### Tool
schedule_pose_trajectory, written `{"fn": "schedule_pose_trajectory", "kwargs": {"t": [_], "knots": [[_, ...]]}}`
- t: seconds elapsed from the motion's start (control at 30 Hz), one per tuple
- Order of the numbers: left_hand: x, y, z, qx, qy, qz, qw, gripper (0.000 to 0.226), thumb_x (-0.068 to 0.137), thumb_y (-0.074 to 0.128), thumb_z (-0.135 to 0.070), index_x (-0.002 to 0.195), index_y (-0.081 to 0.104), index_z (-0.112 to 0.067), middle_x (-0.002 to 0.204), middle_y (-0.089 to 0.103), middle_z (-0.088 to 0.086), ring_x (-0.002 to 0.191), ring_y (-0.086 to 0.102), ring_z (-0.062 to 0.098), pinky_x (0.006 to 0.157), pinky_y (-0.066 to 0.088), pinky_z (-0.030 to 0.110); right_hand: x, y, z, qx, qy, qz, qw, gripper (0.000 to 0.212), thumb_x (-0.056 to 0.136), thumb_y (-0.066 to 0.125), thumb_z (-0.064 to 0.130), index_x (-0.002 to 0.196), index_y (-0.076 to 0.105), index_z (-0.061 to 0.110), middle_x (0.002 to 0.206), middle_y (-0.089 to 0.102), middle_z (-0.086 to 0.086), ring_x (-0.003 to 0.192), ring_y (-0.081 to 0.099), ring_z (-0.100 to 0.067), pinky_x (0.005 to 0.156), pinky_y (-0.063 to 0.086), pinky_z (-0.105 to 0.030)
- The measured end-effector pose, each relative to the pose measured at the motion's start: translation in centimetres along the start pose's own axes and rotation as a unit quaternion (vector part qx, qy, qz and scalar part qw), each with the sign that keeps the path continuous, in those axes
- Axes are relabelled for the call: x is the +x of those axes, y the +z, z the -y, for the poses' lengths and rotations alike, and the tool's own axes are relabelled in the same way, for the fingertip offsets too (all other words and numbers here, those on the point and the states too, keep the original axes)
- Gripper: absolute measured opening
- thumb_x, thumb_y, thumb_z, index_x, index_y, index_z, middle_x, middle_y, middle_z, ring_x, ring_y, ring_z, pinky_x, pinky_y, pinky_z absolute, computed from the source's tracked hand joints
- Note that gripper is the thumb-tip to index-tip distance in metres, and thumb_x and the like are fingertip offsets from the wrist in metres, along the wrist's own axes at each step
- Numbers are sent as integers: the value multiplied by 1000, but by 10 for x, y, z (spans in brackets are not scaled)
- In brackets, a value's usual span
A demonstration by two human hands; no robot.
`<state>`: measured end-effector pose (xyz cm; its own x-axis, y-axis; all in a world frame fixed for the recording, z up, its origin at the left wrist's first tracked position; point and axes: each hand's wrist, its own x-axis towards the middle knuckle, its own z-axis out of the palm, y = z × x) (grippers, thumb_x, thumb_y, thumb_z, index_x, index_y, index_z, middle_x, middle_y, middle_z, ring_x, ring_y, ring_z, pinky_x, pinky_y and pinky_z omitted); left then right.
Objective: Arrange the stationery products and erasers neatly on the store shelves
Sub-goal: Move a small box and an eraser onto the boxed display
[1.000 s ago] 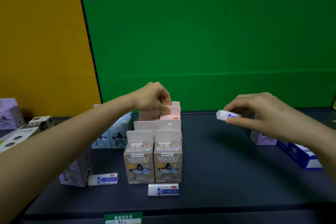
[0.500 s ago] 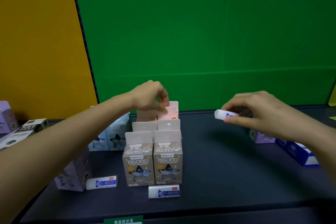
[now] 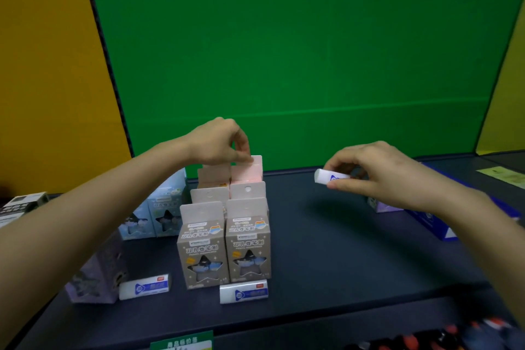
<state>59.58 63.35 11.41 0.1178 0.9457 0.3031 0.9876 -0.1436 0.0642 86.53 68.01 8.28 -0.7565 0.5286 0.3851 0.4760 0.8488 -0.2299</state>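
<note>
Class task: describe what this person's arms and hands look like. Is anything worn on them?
The left hand and right hand are bare: no gloves, rings or watch show. Both forearms are uncovered to the frame edges, with no sleeves visible.

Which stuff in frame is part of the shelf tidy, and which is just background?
Job: left hand pinching the pink box; right hand holding an eraser; grey boxes; light blue boxes; purple box; front eraser; left eraser.
Lying about: green back panel; yellow panel; price label.
</note>
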Motion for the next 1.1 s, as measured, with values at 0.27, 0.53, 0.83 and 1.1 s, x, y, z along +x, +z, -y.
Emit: {"fn": "schedule_pose_trajectory", "kwargs": {"t": [0.27,0.53,0.83,1.1], "knots": [[12,-24,-48,-2,46,-109,993,19,81,66,-27,83,74,-10,84,74,9,72,63,26,69,47,30,-36,-23,-26,29,-8,-20,999,15,87,59,32,96,53,21,80,62,12,72,50,2,64,38,-12],[52,-7,-157,8,111,-83,990,20,81,65,-37,80,73,-19,76,73,4,70,64,21,64,46,28,-82,-65,-111,69,4,-23,997,14,90,55,29,96,44,23,75,61,1,58,44,-12,54,34,-22],[74,56,-230,-32,43,-117,992,49,70,39,-62,78,70,-25,77,69,-12,67,61,9,63,52,36,-104,-86,-205,112,15,54,992,19,93,46,36,105,43,22,85,57,0,62,40,-2,59,35,-17],[44,110,-222,-61,-79,-149,984,44,71,40,-62,76,68,-29,70,63,-19,63,58,6,60,52,36,-92,-72,-233,140,26,100,985,25,96,38,36,105,56,21,90,57,15,81,52,1,75,41,-25]]}}
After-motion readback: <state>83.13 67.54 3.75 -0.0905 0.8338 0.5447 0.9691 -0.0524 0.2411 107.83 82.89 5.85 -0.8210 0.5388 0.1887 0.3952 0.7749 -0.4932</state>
